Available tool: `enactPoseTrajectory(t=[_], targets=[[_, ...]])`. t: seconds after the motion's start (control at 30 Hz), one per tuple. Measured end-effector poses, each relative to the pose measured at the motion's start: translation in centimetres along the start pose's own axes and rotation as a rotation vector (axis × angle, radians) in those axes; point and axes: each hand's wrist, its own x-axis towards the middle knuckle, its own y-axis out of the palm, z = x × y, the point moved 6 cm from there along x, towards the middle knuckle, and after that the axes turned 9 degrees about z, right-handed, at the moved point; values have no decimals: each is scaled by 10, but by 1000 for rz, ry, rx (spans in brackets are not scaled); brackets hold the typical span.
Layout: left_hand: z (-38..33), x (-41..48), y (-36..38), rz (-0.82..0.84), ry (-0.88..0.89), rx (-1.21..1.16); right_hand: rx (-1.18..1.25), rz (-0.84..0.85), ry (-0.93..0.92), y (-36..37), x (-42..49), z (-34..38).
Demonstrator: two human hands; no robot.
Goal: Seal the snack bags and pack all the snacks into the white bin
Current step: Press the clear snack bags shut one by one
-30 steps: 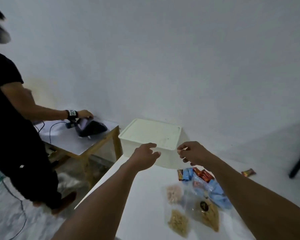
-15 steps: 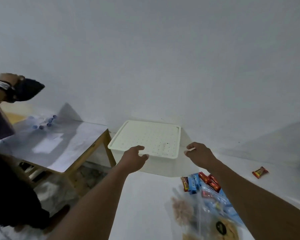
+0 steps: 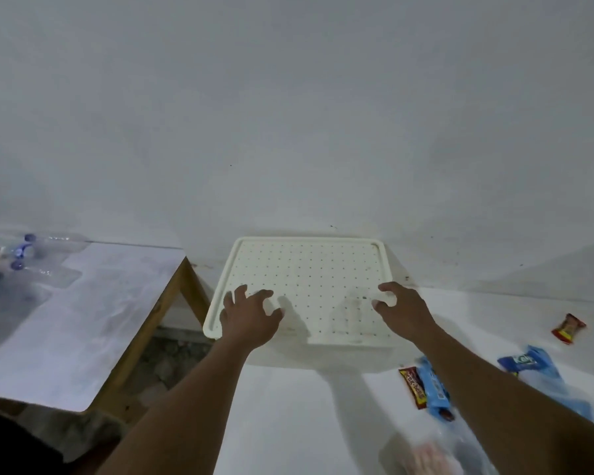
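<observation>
Blurred, unreadable lettering on red wrapper (image 3: 413, 385) and blue packet (image 3: 518, 361)

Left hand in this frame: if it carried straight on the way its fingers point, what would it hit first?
The left hand would most likely meet the dotted white lid, near its front left corner. Its spread fingers point forward and down at it. Whether they already touch is unclear.
</observation>
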Motion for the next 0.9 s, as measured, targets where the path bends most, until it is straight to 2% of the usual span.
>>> enactPoseTrajectory(t=[0.1, 0.2, 0.43, 0.63, 0.73, 0.9], targets=[[21, 26, -2, -40, -78, 59, -2, -12, 28, 12, 18, -4], [43, 46, 2, 7, -162, 7, 19, -15, 72, 25, 26, -11], [63, 66, 1, -74, -90, 5, -47, -240, 70, 35, 28, -11], [62, 72, -2, -30, -42, -31, -36, -261, 74, 32, 26, -10], [55, 76, 1, 4, 7, -46, -41, -223, 95, 25, 28, -20], [45, 78, 1, 26, -7, 14, -42, 25, 152, 17, 37, -22]])
